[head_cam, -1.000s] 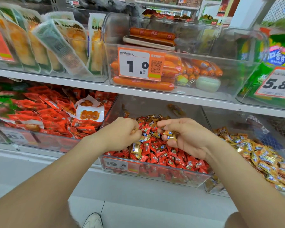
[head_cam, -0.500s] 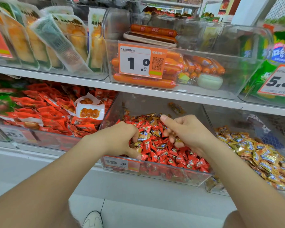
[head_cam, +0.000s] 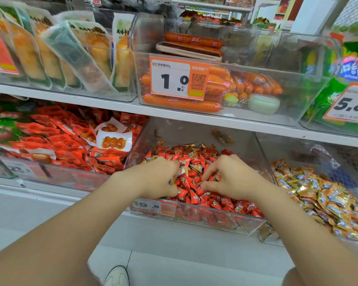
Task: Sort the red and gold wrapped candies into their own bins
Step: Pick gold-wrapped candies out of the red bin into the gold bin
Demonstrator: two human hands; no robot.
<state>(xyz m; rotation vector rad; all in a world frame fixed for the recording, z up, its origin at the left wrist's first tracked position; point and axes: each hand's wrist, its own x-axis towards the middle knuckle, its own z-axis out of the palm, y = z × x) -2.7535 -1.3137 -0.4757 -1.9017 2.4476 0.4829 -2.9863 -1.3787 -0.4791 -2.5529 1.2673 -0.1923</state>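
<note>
A clear middle bin (head_cam: 215, 220) holds a heap of red wrapped candies (head_cam: 225, 203) with a few gold wrapped candies (head_cam: 194, 154) mixed in near the back. To its right, another clear bin (head_cam: 266, 234) is filled with gold candies (head_cam: 322, 193). Both my hands are down in the red heap, close together. My left hand (head_cam: 157, 178) is curled, and gold wrappers stick out by its fingertips. My right hand (head_cam: 234, 178) pinches down into the candies with thumb and forefinger; what it holds is hidden.
A bin of red snack packets (head_cam: 60, 145) stands to the left. The shelf above carries sausages (head_cam: 182, 105) behind a 1.0 price tag (head_cam: 178, 78) and pouches (head_cam: 70, 52). A price label (head_cam: 153, 206) hangs on the middle bin. My shoe (head_cam: 117, 276) shows on the floor.
Both hands have dropped from above the heap into the red candies and drawn closer together. The gold candy seen in my right hand earlier is no longer visible.
</note>
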